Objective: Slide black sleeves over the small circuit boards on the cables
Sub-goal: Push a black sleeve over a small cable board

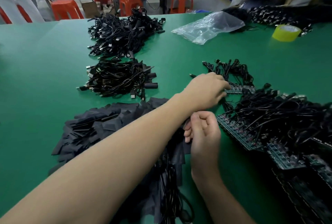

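Circuit boards (239, 89): thin green strips under black cables, right of table. Left hand (206, 89) reaches there, fingertips hidden, grip unclear. Right hand (203, 130) curled closed on black sleeve (186, 122), mostly hidden.

Sleeves (86, 130) lie before two cable bundles (118, 80), circuit boards (240, 132) to their right.

Black sleeves (93, 130): flat, dark grey-black pieces, lying in a loose overlapping heap on the desk at front left. Circuit boards (239, 132): small, green, lying in joined strips at right, tangled black cables (269, 108) trailing over them. A further board strip (239, 89) is sitting beyond, partly under cables. Two piles of sleeved cables (118, 78) are resting at centre-left, one behind the other.
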A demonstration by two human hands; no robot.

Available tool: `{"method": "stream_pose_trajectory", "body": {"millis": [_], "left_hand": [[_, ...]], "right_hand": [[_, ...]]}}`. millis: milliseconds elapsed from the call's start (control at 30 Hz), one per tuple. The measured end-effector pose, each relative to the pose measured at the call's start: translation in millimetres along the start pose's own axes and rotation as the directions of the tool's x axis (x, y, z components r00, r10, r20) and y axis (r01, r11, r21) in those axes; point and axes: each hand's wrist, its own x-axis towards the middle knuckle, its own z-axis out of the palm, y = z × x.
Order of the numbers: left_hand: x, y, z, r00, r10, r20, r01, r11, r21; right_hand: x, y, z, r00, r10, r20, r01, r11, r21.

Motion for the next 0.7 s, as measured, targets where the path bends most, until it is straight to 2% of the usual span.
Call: {"method": "stream_pose_trajectory", "body": {"millis": [133,267,500,633,700], "left_hand": [[29,6,15,0.993,-0.039,0.108,0.023,0.99,0.141],[42,10,24,0.987,-0.126,0.097,0.104,0.972,0.212],[31,3,27,0.982,-0.126,0.14,0.118,0.991,0.063],[24,-3,23,0.981,-0.101,0.168,0.095,0.995,0.042],[17,-8,19,0.981,-0.08,0.175,0.09,0.995,-0.046]], "right_hand": [[2,1,-5,0.998,-0.018,-0.064,0.018,1.0,0.003],[2,1,-6,0.995,0.002,-0.096,0.002,0.999,0.034],[0,0,-7,0.998,0.022,-0.061,-0.023,1.0,-0.017],[-1,0,-7,0.999,0.005,-0.037,-0.006,1.0,-0.025],[-3,1,-7,1.0,-0.022,-0.004,0.022,0.998,-0.055]]}}
